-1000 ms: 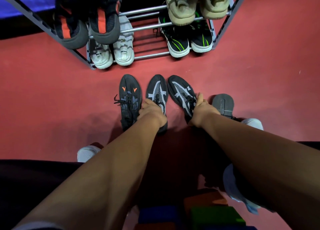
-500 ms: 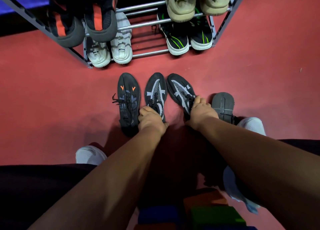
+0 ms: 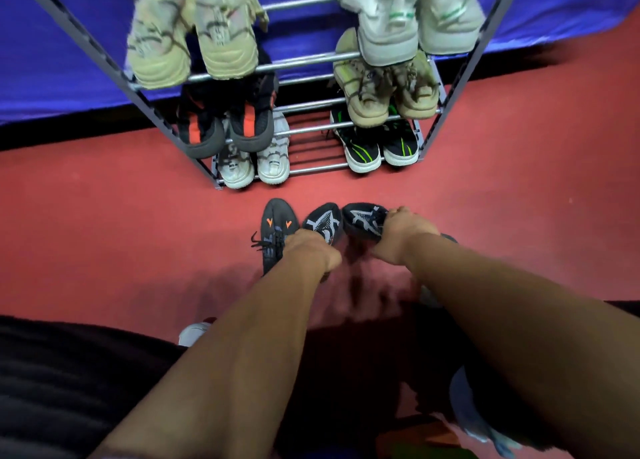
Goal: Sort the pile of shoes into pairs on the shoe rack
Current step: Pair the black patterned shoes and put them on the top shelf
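Note:
Two matching black shoes with white stripes are off the red floor in front of the shoe rack (image 3: 446,112). My left hand (image 3: 311,250) grips the left striped shoe (image 3: 323,221) by its heel end. My right hand (image 3: 405,230) grips the right striped shoe (image 3: 363,221) the same way. Both toes point toward the rack. A black shoe with orange marks (image 3: 275,233) lies on the floor just left of my left hand. Its partner is mostly hidden behind my right wrist.
The rack holds pairs on several tiers: beige shoes (image 3: 194,39) and pale grey-green ones (image 3: 412,15) on top, black-orange (image 3: 225,126) and tan (image 3: 384,88) below, white (image 3: 254,164) and black-green (image 3: 379,147) at the bottom. A blue cloth (image 3: 52,60) lies behind. The bottom tier's middle shows bare bars.
Both hands have lifted the striped shoes off the floor and tipped their toes forward toward the rack. My head has tilted up, showing more of the rack.

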`<state>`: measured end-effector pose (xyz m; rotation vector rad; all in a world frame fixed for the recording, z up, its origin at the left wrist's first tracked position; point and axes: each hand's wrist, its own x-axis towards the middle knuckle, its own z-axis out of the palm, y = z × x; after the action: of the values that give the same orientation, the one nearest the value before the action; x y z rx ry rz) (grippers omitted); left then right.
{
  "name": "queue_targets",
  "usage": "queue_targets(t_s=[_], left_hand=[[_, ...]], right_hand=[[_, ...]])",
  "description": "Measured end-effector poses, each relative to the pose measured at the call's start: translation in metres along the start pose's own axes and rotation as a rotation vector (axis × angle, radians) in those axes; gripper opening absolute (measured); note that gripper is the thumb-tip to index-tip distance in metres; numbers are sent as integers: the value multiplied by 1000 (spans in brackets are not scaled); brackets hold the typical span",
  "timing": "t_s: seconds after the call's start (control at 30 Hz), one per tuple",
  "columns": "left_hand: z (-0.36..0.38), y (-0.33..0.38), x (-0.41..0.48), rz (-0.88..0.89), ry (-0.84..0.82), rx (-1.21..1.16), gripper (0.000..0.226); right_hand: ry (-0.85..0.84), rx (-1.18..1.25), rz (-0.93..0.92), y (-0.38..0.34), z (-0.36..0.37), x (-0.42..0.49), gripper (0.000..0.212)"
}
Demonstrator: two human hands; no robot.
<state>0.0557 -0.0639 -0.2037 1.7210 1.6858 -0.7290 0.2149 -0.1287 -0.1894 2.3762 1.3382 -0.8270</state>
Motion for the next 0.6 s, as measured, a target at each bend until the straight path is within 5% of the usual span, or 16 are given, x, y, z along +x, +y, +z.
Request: queue_targets(t_s=[0.17, 0.37, 0.5, 0.6], left_hand=[[-79, 2, -56, 26, -229, 124, 26], [-186, -16, -115, -22, -374, 217, 16], [-261, -37, -185, 128, -89, 179, 20], [-294, -66, -243, 230, 236, 56, 19]], right_hand=[[1, -163, -123, -13, -91, -49, 29], [52, -221, -207, -41, -202, -114, 21], [219, -30, -295, -55, -265, -156, 49], [384, 104, -368, -68, -295, -184, 44]])
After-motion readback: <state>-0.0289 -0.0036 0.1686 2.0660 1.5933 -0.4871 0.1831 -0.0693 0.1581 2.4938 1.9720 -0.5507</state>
